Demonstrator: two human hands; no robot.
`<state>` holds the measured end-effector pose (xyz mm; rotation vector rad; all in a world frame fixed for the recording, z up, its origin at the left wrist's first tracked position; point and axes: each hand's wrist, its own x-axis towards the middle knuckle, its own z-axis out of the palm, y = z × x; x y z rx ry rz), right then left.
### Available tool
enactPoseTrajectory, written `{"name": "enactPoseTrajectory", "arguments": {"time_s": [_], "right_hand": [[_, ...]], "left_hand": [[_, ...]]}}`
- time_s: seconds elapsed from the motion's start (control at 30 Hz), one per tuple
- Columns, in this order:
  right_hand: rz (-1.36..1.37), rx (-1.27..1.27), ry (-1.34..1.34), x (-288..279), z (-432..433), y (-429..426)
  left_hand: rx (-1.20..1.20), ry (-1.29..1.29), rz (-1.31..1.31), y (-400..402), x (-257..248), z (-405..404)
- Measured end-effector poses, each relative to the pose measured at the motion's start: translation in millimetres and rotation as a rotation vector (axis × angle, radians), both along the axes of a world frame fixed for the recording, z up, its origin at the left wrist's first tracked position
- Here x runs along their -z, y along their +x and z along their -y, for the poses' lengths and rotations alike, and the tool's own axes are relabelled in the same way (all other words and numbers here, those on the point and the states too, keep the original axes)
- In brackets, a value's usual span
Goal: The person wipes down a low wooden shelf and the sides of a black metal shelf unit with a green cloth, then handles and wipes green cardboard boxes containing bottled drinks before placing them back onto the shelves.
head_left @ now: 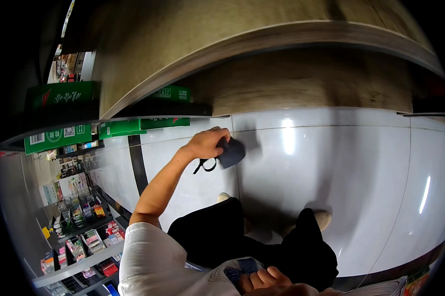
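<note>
My left hand [209, 144] reaches out over the floor, its thumb and fingers closed on a dark grey, rounded object [232, 153]. A black strap [208, 165] with a loop hangs beside that object, below the hand. What exactly the object is cannot be told. At the bottom edge my right hand [265, 281] lies close against the printed front of the white T-shirt [152, 255], its fingers curled. Its palm is hidden, so whether it holds something cannot be told.
A wood-grain counter or shelf [266, 33] curves across the top. Green printed cartons [59, 94] sit at the upper left by a dark ledge. Racks of small packaged goods [93, 240] stand at the lower left. Under me lies a white tiled floor [318, 159], with my shoes on it.
</note>
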<state>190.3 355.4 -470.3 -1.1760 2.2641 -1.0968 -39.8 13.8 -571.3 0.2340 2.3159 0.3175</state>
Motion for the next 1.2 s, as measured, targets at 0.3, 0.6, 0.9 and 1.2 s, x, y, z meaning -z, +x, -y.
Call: {"name": "enactPoseTrajectory", "arguments": {"time_s": [0.3, 0.6, 0.9, 1.2], "right_hand": [[0.074, -0.041, 0.012, -7, 10, 5], [0.103, -0.348, 0.181, 23, 24, 100], [0.09, -0.686, 0.386, 56, 38, 210], [0.037, -0.964, 0.563, 92, 83, 290]], "left_hand": [[0.128, -0.417, -1.023, -92, -50, 33], [0.509, -0.678, -0.757, -45, -18, 7], [-0.81, 0.483, 0.239, 104, -3, 69], [-0.003, -0.304, -0.75, 40, -54, -2]]}}
